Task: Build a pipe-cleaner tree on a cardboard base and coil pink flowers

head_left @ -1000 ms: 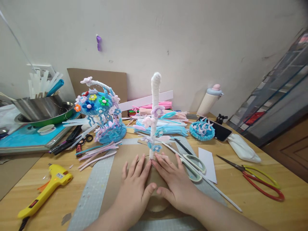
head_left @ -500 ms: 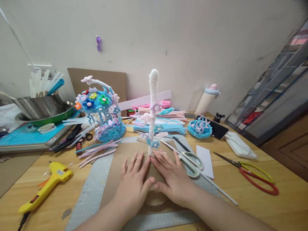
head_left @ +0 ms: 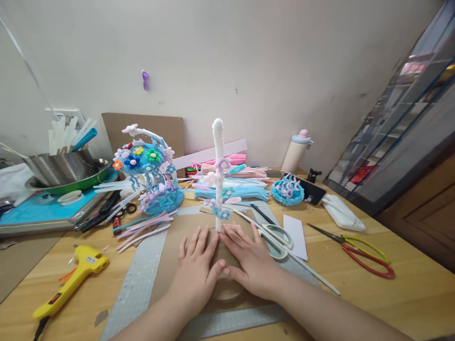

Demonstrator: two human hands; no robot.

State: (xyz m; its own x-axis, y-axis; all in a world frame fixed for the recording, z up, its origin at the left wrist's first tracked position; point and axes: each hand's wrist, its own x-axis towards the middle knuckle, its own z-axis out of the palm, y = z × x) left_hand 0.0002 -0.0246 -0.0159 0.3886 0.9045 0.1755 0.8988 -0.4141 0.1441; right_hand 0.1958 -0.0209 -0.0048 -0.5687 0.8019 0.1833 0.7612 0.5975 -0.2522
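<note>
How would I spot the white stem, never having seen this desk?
On the wooden table lies a grey mat bearing brown cardboard. There, just beyond the left hand and right hand, stands the white stem. Unlike the domed ornament to its left, it rises straight to a flowerless tip.

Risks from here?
The tall white stem might tip: it stands upright, with fingertips of the left hand and right hand near its foot and nothing gripping it higher up.

The yellow glue gun lies on the table, left of the left forearm; if hot, which I can't tell, it could burn a stray arm.
</note>
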